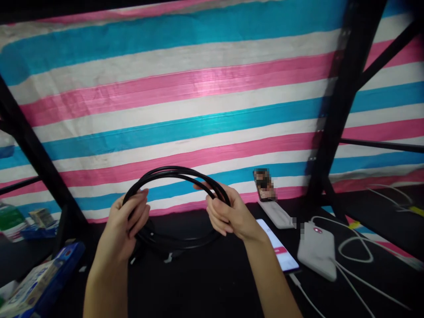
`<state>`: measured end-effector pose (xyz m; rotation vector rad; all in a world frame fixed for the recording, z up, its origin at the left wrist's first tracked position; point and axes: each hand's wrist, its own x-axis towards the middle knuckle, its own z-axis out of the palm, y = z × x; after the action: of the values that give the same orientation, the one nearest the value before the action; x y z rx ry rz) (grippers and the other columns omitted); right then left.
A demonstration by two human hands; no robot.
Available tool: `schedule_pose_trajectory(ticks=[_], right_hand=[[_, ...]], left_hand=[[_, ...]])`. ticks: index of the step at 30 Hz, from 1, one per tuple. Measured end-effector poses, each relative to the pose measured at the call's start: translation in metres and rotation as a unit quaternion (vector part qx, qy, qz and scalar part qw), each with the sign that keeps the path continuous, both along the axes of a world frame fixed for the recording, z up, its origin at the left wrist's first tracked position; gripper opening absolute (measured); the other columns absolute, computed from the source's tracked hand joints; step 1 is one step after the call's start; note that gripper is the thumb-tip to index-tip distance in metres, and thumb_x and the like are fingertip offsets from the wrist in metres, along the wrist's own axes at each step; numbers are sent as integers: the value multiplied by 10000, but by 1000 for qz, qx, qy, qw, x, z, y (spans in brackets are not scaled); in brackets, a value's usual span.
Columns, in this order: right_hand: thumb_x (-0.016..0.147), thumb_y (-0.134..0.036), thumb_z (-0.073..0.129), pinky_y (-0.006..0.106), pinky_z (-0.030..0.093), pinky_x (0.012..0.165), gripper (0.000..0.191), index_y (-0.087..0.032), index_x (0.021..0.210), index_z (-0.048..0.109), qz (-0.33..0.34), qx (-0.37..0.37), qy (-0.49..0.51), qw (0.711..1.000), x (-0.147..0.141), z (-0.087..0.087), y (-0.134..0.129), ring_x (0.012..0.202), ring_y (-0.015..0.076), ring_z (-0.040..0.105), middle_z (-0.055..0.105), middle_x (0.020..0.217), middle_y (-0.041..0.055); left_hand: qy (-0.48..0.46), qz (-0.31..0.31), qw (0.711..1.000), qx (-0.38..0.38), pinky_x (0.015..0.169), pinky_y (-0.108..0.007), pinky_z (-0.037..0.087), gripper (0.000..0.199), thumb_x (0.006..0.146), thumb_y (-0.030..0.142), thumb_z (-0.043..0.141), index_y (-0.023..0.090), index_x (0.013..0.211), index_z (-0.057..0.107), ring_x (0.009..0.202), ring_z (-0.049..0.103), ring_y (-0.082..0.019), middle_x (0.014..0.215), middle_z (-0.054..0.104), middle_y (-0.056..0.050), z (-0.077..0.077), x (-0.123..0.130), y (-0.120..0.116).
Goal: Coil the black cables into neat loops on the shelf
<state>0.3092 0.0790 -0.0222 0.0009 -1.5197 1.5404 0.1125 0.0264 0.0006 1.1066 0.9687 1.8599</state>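
A coil of black cable point(174, 171) is held up above the black table, its several loops forming a wide ring. My left hand point(132, 212) is closed around the ring's left side. On the opposite side, my right hand point(227, 210) grips the loops between thumb and fingers. The lower part of the coil hangs between both hands, dark against the table and hard to make out. Small whitish pieces show beneath the coil; I cannot tell whether they belong to the cable.
Right of my hands lie a lit phone point(281, 247), a white power bank point(317, 251) with white cables, and a propped-up phone point(264, 185). A blue box point(49, 282) sits at left. Black metal posts point(341, 101) flank a striped sheet point(198, 97) behind the table.
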Motion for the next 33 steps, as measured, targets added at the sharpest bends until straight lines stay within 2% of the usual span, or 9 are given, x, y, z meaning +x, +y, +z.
schedule_pose_trajectory(ticks=[3, 8, 13, 15, 19, 24, 28, 33], right_hand=[[775, -388, 675, 154, 163, 318, 337, -193, 1048, 652, -40, -23, 29, 999, 5, 1, 6, 341, 10, 164, 273, 483, -119], [772, -476, 645, 176, 103, 334, 352, -157, 908, 703, -92, -36, 6, 995, 13, -4, 26, 383, 31, 119, 186, 481, -111], [779, -499, 628, 186, 80, 344, 369, -144, 838, 708, -143, -63, -25, 987, 16, -6, 36, 379, 33, 111, 170, 463, -111], [780, -471, 638, 188, 93, 347, 332, -148, 808, 709, -174, -51, -37, 983, 18, -6, 36, 375, 34, 137, 194, 449, -105], [739, -459, 684, 199, 133, 356, 299, -172, 817, 714, -228, -7, -62, 972, 19, -5, 25, 381, 45, 184, 241, 440, -90], [755, -426, 669, 222, 280, 399, 243, -217, 862, 731, -318, 29, -85, 944, 12, 1, 8, 437, 88, 348, 384, 490, -40], [789, -423, 623, 245, 379, 459, 242, -209, 831, 728, -387, 63, -108, 914, 5, 6, 6, 534, 130, 475, 483, 545, -4], [838, -397, 565, 271, 441, 561, 233, -216, 844, 713, -467, 121, -137, 865, 6, 7, 7, 634, 154, 540, 597, 684, 28]], left_hand=[[88, -4, 996, 2, 319, -145, 111, 190, 701, 308, 704, 174, 656, 577, 246, 183, 5, 316, 251, 110, 1, 0, 4], [205, -46, 977, -32, 296, -164, 144, 284, 703, 427, 703, 200, 650, 540, 222, 257, -38, 303, 296, 94, -13, 2, 20], [228, -14, 973, -22, 334, -162, 211, 295, 720, 428, 679, 191, 611, 541, 276, 298, -36, 321, 316, 78, -22, 6, 40], [231, -17, 972, -27, 330, -164, 217, 301, 712, 447, 675, 192, 611, 549, 275, 308, -42, 318, 325, 73, -23, 8, 38], [249, -72, 965, -46, 299, -173, 128, 274, 685, 426, 696, 196, 612, 566, 234, 270, -40, 290, 365, 56, -27, 8, 27], [204, -128, 969, -54, 286, -178, 113, 284, 701, 455, 676, 206, 613, 573, 214, 254, -52, 263, 362, 46, -28, 7, 24], [208, -130, 969, -35, 291, -171, 128, 305, 716, 501, 650, 210, 653, 584, 219, 246, -45, 276, 328, 66, -23, 12, 32], [230, -115, 966, -28, 318, -185, 195, 369, 767, 535, 575, 215, 595, 515, 249, 281, -54, 298, 339, 71, -22, 24, 36]])
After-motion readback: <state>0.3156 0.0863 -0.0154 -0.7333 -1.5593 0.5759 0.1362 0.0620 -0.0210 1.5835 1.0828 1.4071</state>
